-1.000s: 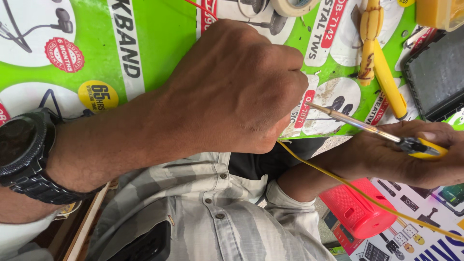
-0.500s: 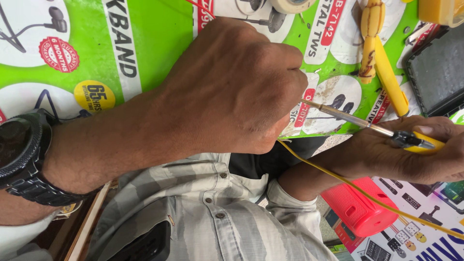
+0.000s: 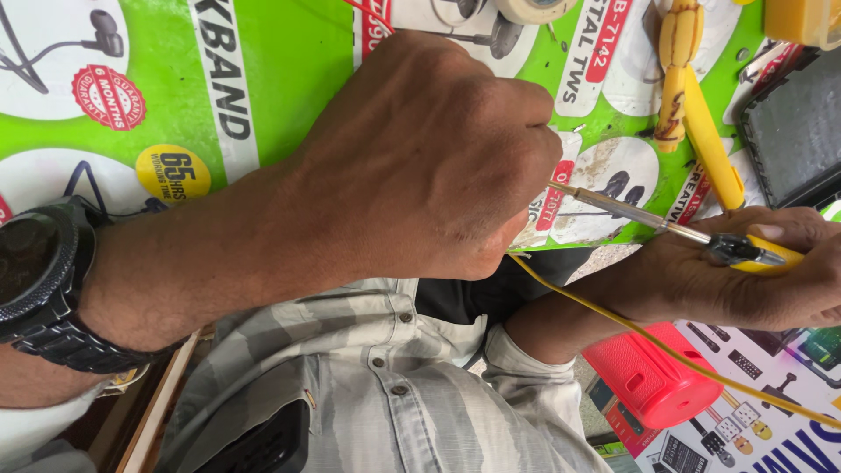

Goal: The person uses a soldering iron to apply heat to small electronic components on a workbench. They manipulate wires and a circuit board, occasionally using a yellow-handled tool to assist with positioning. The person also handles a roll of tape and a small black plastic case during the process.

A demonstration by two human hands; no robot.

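Left hand: left hand (image 3: pixel 429 158) fills the middle of the view, back of the hand to the camera, fingers curled into a closed fist; what the fingertips pinch is hidden beneath the knuckles, cannot tell
Wrist: black wristwatch (image 3: pixel 39 280) on the left forearm at the left edge
Right hand: right hand (image 3: pixel 745 280) at the right edge, fingers wrapped tight round the yellow handle of a soldering iron (image 3: pixel 666 229)
Soldering iron: metal shaft runs up and left from the right hand, its tip meeting the fingertips of the left fist; the contact point itself is covered
Cord: yellow cable (image 3: pixel 631 326) leaves from under the left fist and trails down to the lower right corner, passing over the red speaker
Hands, relation: apart, joined only by the iron's shaft between them
Work surface: green printed mat (image 3: pixel 289 79) with earphone pictures lies beneath both hands
Nearby, top right: yellow-handled tool (image 3: pixel 701 131) lying on the mat, just beside a dark flat panel (image 3: pixel 793 131)
Nearby, top: tape roll (image 3: pixel 530 9), partly cut off by the frame edge
Nearby, lower right: red speaker (image 3: pixel 644 372) below the right forearm
Clothing: grey striped shirt (image 3: pixel 394 394) with buttons in the lower middle
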